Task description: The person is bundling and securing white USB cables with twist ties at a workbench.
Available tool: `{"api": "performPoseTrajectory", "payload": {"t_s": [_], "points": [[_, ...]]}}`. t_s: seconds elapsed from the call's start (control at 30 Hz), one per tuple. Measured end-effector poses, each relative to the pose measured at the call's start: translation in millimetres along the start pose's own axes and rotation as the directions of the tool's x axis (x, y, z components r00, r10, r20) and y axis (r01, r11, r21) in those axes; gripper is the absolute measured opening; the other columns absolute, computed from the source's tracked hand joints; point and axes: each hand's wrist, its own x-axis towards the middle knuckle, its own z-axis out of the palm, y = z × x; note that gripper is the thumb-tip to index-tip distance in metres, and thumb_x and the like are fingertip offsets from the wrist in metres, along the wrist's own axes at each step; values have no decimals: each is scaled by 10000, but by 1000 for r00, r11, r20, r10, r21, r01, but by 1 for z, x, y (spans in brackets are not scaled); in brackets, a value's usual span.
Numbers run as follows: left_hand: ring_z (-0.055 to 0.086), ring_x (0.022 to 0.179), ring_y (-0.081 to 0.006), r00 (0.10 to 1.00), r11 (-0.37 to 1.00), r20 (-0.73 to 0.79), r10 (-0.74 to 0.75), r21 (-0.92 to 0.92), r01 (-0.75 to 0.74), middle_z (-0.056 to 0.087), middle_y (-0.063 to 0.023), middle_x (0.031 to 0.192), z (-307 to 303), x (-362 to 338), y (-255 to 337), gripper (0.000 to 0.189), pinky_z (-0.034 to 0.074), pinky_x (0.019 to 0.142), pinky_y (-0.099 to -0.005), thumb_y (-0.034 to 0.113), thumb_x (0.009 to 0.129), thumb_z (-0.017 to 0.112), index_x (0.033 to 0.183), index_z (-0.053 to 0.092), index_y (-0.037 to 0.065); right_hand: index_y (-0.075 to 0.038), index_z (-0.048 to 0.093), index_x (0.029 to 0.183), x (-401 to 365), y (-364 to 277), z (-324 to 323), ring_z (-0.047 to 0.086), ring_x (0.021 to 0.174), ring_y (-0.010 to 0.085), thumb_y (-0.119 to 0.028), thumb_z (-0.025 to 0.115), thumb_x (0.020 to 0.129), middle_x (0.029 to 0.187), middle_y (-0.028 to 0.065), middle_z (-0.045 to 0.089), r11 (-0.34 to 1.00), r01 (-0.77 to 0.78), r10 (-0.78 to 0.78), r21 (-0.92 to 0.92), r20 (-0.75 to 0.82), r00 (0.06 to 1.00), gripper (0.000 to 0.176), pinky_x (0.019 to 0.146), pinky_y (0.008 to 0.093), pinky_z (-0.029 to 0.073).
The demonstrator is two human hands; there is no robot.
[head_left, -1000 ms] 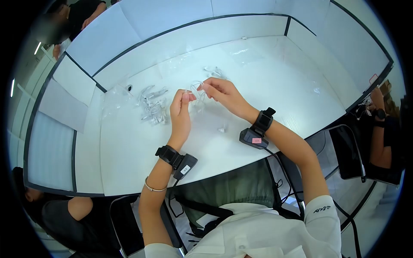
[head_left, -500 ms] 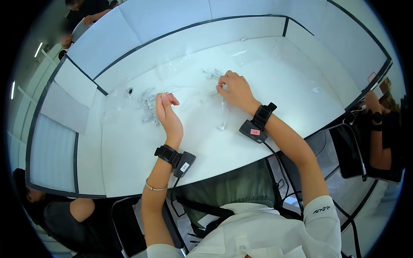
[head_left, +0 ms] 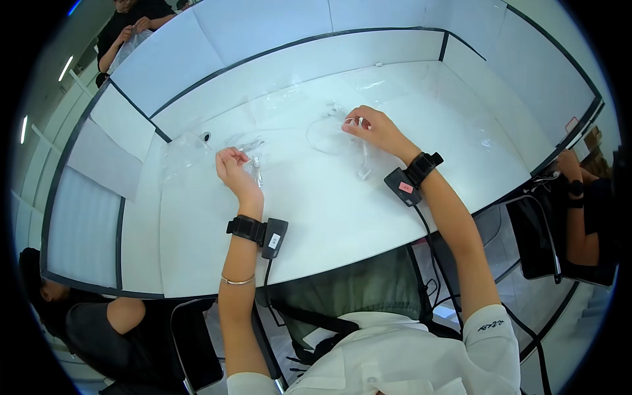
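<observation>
My right hand [head_left: 375, 127] is over the middle of the table, its thumb and fingers pinched on a thin white cable [head_left: 308, 137] that loops out to the left. Below that hand, a white piece of the cable or its clear wrapping [head_left: 364, 170] lies on the tabletop. To the left, my left hand [head_left: 233, 170] has its fingers curled in beside a pile of white cables [head_left: 247, 143] in clear plastic. Whether its fingertips hold any of them is hidden. Another small white cluster [head_left: 334, 108] rests just beyond my right hand.
Low white partitions with dark edging [head_left: 296, 43] surround the white table [head_left: 316, 217]. Clear plastic [head_left: 181, 158] lies at the left, near a round dark hole [head_left: 207, 137]. Black wrist units with cables sit on both forearms. Other people are at the upper left, lower left and right.
My left hand has shifted left and slightly down over the white cable pile. My right hand has moved a little right, and the white cable now forms a wider loop.
</observation>
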Motion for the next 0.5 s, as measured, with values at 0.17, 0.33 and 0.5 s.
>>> {"api": "performPoseTrajectory", "payload": {"t_s": [0.17,0.33,0.5], "points": [[417,608,-125,992,998,-117,-44,42,49,421,-21,700,-13,11,-8,250,363,604,-261,197,938,358,729,405,69,-39,624,853,5,1,-6,426,569,122,-273,613,825,637,28,507,990,16,-4,138,-93,996,236,551,265,384],[418,602,-126,993,998,-104,-49,25,52,422,-21,697,-15,13,-9,233,360,590,-258,182,928,360,727,404,71,-36,605,783,8,8,-17,417,549,116,-276,618,817,581,27,469,994,-79,97,77,-285,954,242,510,271,341],[426,598,-129,984,997,-165,-68,17,72,427,-27,705,-17,15,-6,195,366,577,-262,153,908,360,741,411,66,-20,569,733,11,14,-27,457,550,112,-248,608,830,599,34,516,998,27,15,59,-617,787,251,540,256,377]]}}
